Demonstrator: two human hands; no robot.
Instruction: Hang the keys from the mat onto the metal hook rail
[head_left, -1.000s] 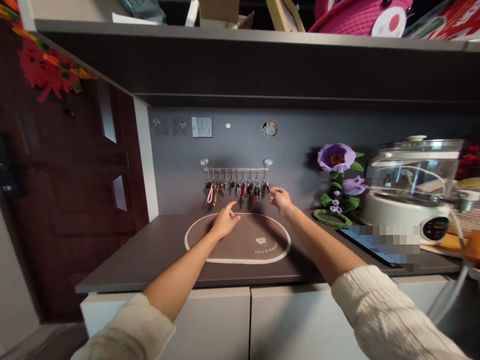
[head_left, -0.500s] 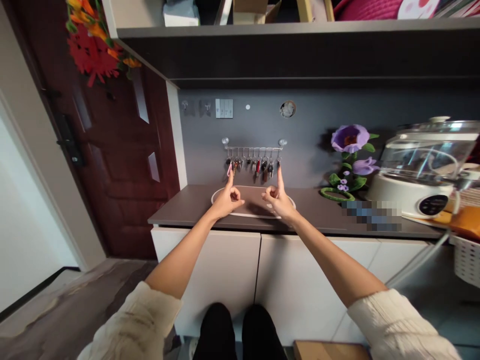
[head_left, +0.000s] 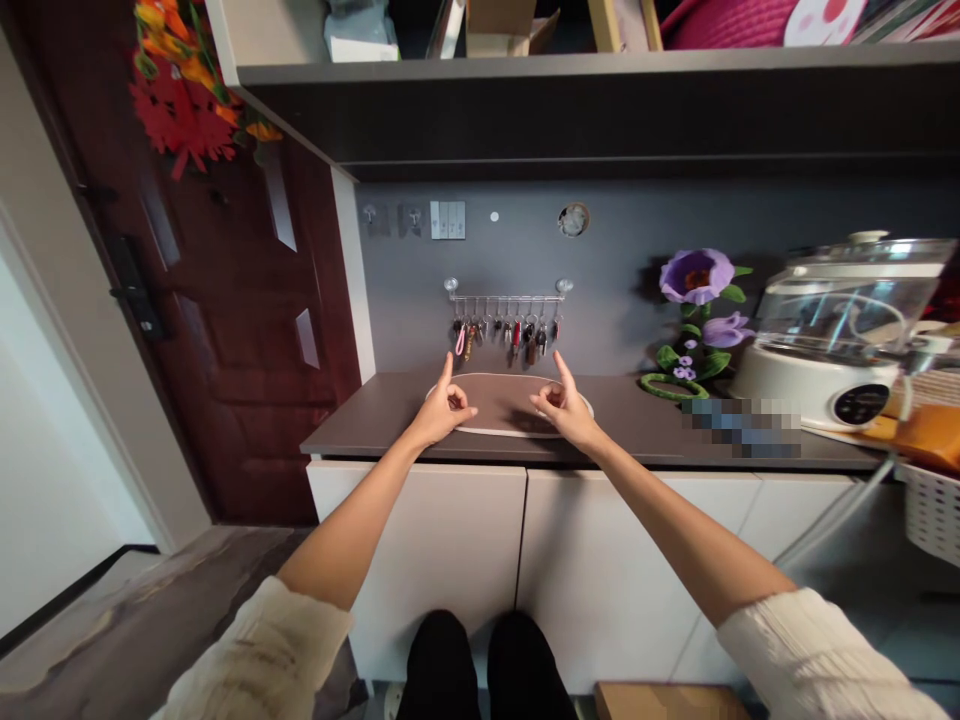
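Observation:
My left hand [head_left: 444, 408] is over the left part of a brown oval mat [head_left: 499, 400] with a pale rim. Its index finger points up; the thumb and other fingers curl toward each other with nothing between them. At the mat's right side, my right hand [head_left: 568, 408] takes a mirrored pose, index finger raised, also holding nothing. Above both hands, a metal hook rail [head_left: 507, 298] on the grey wall carries several hanging keys [head_left: 530, 335]. A pink loop [head_left: 460, 340] dangles at its left end. Both fingertips appear just below the hanging keys.
A dark countertop [head_left: 360, 410] tops white cabinet doors [head_left: 420, 520]. Purple artificial flowers [head_left: 697, 277] and a white appliance with a clear tank [head_left: 825, 380] stand to the right. An overhead shelf [head_left: 525, 110] juts out above. At left is a dark red door [head_left: 255, 400].
Both hands have dropped slightly, so the index fingertips no longer overlap the keys in view. My left hand has shifted a little left. The finger poses stay much the same.

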